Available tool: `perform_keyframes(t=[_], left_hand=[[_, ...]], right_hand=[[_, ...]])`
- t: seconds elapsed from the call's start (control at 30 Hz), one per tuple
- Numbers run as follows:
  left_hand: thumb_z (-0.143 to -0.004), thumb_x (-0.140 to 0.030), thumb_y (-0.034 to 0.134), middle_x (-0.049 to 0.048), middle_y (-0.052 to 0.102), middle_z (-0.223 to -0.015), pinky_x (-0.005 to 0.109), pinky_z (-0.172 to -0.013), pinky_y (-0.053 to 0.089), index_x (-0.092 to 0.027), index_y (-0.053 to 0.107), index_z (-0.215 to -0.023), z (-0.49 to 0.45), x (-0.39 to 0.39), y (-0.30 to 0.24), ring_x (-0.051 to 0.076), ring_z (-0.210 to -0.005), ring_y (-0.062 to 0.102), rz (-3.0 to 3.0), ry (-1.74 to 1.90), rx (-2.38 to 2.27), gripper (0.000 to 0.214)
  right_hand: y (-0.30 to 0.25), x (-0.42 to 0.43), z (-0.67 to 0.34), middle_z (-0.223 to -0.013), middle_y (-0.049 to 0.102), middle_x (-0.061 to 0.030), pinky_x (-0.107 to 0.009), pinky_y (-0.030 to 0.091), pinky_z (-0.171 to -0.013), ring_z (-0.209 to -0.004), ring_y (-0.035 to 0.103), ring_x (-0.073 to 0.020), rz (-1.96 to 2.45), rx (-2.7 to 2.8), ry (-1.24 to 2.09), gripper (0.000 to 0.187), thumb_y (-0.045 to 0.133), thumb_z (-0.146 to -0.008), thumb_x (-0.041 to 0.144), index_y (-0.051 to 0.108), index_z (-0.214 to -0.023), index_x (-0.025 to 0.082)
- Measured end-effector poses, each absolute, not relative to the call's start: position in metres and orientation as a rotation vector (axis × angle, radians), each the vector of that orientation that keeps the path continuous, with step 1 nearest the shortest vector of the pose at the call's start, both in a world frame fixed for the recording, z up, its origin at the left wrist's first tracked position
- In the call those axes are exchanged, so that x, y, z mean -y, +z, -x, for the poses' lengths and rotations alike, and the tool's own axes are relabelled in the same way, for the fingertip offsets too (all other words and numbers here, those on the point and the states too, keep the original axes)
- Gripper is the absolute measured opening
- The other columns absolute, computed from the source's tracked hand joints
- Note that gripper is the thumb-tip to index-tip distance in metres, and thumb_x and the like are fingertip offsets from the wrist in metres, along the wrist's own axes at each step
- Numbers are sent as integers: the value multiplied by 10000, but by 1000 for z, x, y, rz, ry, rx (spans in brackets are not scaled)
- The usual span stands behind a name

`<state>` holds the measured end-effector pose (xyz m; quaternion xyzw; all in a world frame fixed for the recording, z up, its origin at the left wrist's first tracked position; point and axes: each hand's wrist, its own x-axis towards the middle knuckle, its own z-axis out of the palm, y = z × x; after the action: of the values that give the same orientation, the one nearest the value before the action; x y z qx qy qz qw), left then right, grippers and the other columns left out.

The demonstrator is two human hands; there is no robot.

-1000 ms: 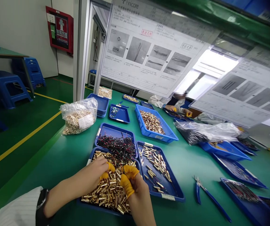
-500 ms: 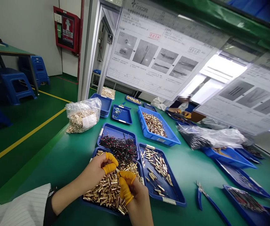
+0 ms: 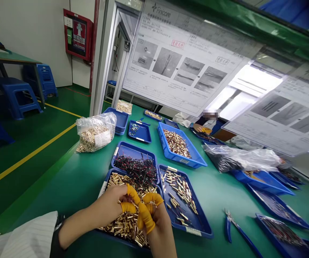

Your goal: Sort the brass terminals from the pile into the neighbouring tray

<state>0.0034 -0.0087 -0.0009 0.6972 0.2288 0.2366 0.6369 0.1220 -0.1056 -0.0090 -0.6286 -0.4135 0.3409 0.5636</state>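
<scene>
Two hands curl close together just above a heap of gold-coloured metal pins (image 3: 124,227); the left hand (image 3: 107,208) and the right hand (image 3: 157,225) are both closed into a pinch, their fingertips almost meeting, and whatever lies between them is hidden, so I cannot tell if they grip anything; orange finger cots (image 3: 146,216) cover the pinching fingers of both hands; the pins lie loose and crowded in a shallow blue tray (image 3: 103,190), under and in front of the hands; just beyond it, a blue tray (image 3: 122,150) holds a tangle of pins with thin red and black wires (image 3: 135,168); just to the right, a blue tray (image 3: 197,229) holds scattered gold pins (image 3: 179,190); blue-handled pliers (image 3: 237,229) lie further right on the green workbench (image 3: 70,179), near more blue trays of wired parts (image 3: 282,233); farther along stand a deep blue crate of gold pins (image 3: 176,143) and a clear plastic bag of gold pins (image 3: 95,132); a dark-filled plastic bag (image 3: 240,157) lies to the right; at the far end, a co-worker (image 3: 206,123) sits with both hands over another tray; printed instruction sheets (image 3: 186,57) hang overhead.
</scene>
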Motion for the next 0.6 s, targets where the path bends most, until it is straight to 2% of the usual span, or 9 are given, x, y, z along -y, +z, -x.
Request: perform_keyframes(t=[0.07, 0.13, 0.3, 0.47, 0.6], left_hand=[[-698, -122, 602, -8, 610, -775, 251, -678, 437, -179, 639, -784, -3, 11, -1, 170, -748, 554, -1681, 543, -546, 110], [-716, -144, 606, -8, 616, -752, 252, -671, 429, -175, 638, -769, -3, 13, -1, 169, -729, 554, -1741, 568, -568, 69], [-720, -135, 596, 3, 618, -785, 267, -690, 444, -177, 621, -771, -2, 12, -2, 176, -754, 571, -1623, 635, -614, 71], [-700, -162, 640, -11, 596, -739, 265, -692, 460, -169, 607, -730, -2, 8, 0, 164, -737, 577, -1433, 642, -542, 45], [-672, -123, 644, -25, 597, -710, 242, -663, 462, -167, 579, -702, -1, 13, 2, 147, -711, 585, -1225, 591, -437, 85]], right_hand=[[-12, 106, -121, -460, 469, 83, -156, 224, -322, -337, 323, -51, 1486, 991, 825, 307, 522, -787, 508, 474, -790, 205], [-12, 105, -121, -447, 485, 77, -158, 232, -317, -318, 342, -51, 1502, 1018, 819, 310, 526, -789, 506, 484, -770, 199], [-3, 103, -132, -544, 590, 42, -189, 409, -494, -461, 544, -81, 1263, 952, 915, 300, 587, -771, 479, 578, -872, 197], [1, 98, -138, -664, 685, -2, -206, 466, -574, -575, 640, -108, 955, 721, 1322, 260, 709, -693, 401, 640, -860, 213], [-6, 94, -134, -613, 659, 29, -163, 453, -487, -468, 600, -67, 905, 707, 1378, 361, 776, -584, 429, 649, -838, 205]])
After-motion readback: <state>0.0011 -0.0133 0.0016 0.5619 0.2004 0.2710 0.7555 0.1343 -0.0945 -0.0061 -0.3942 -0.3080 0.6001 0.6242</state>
